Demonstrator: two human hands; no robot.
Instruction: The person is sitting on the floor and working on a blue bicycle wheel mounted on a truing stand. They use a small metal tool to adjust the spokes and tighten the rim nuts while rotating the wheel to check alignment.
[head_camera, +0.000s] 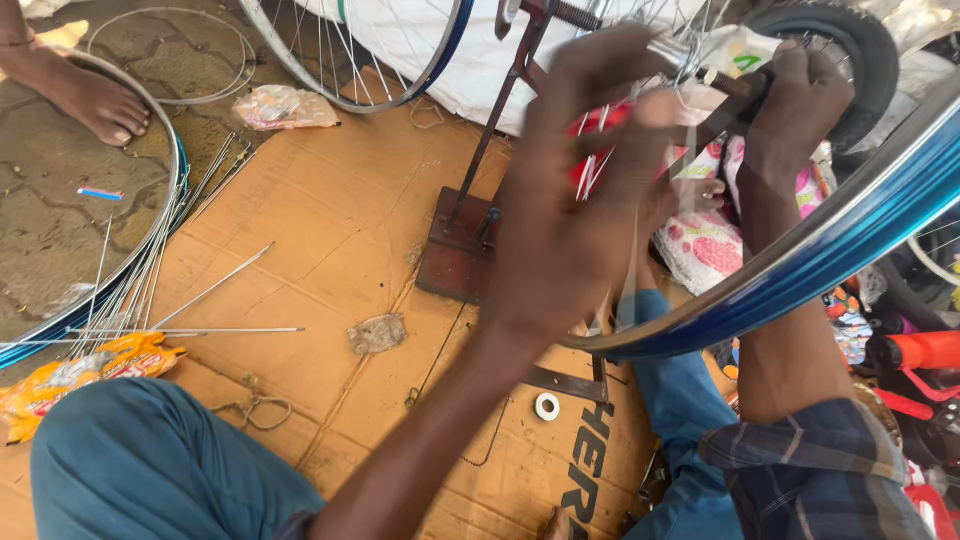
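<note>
Spanning three to five o'clock, blue bicycle rim (800, 270) mounted on rust-red truing stand (462, 245), over flattened cardboard (330, 220). Left hand (575, 200), centre, blurred; grip indeterminable, fingers spread near hub axle (672, 52). Right hand (795, 100), one o'clock, clenched around axle end. Loose spokes (190, 305) at nine o'clock.

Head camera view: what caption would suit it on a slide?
Both hands, left and right, work at the hub of a blue bicycle rim above cardboard.

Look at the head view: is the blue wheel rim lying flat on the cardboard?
No, the blue wheel rim is raised above the cardboard, mounted at the stand.
</note>
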